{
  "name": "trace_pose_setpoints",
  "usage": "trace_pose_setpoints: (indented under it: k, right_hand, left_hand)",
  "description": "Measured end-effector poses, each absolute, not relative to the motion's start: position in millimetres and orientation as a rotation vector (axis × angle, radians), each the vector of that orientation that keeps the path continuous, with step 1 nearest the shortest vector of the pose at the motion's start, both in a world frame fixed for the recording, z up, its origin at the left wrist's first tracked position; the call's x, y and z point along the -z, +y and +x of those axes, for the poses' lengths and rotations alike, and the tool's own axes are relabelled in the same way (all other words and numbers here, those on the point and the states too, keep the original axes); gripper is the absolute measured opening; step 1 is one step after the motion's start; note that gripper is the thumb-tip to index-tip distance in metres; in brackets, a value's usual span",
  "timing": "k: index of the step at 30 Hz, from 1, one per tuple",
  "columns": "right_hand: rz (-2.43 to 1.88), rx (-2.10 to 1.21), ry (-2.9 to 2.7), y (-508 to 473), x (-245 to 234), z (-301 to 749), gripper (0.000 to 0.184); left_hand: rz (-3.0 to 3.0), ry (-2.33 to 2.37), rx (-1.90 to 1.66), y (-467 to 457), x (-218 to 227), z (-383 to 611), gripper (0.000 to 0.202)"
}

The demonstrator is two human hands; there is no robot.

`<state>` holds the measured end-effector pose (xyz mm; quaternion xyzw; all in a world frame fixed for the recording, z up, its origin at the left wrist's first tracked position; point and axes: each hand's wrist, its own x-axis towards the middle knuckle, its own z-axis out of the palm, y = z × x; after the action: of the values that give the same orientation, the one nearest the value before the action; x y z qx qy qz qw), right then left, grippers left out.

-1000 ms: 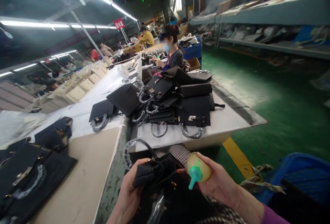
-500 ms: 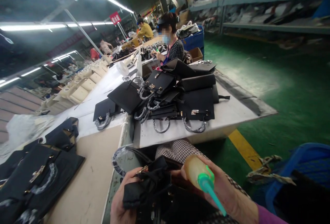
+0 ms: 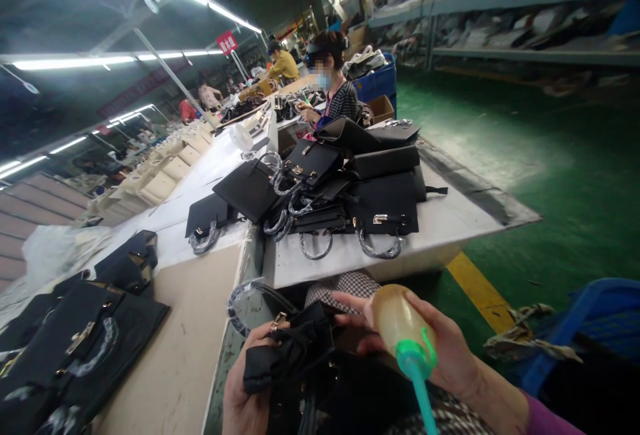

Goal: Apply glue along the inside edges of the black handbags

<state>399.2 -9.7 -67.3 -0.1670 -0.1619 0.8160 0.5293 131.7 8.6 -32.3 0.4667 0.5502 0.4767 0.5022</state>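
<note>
Gripping the black bag (image 3: 363,381) by its bunched cloth (image 3: 285,358), our left hand (image 3: 250,378) is closed round the fold, the bag spreading to its right, below our right hand. If that hold loosens, we judge, the soft fold could spring back and smear against its own surface. A gold clasp (image 3: 279,321) sits at our left fingertips, where careless pressing might scratch it. Our right hand (image 3: 450,355) wraps a squeeze bottle (image 3: 400,318) between thumb and palm, some fingers stretched toward the cloth. The bottle's teal nozzle (image 3: 421,391) points downward, its tip too near the lower edge of view for us to tell whether anything drips. Squeezing too hard while those fingers work could let liquid fall on the bag or on the checked cloth (image 3: 345,285) beneath our hands. The wrapped handle (image 3: 245,298), looping out beyond our left hand, could snag on the desk (image 3: 175,328) beside it if we turn the bag quickly. Farther ahead of both hands, the piled bags (image 3: 320,168) overlap loosely; a knock might send some sliding.
</note>
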Motion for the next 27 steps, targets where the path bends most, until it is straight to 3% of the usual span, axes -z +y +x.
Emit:
trace_pose_setpoints:
  k: [8,14,21,27]
  right_hand:
    - [-0.428,-1.917,-0.449,-12,62,406,0.054]
    - [-0.48,-2.049,-0.426,-3,71,410,0.06]
    - [-0.653,-2.085,-0.454,22,83,411,0.029]
    - [-0.669,-2.073,-0.385,18,84,415,0.03]
  left_hand:
    - [1.109,1.23,-1.128,9,32,134,0.027]
    - [1.215,1.206,-1.06,18,49,125,0.037]
    - [1.261,1.104,-0.968,24,47,136,0.033]
    - [1.316,1.036,-0.943,40,47,142,0.02]
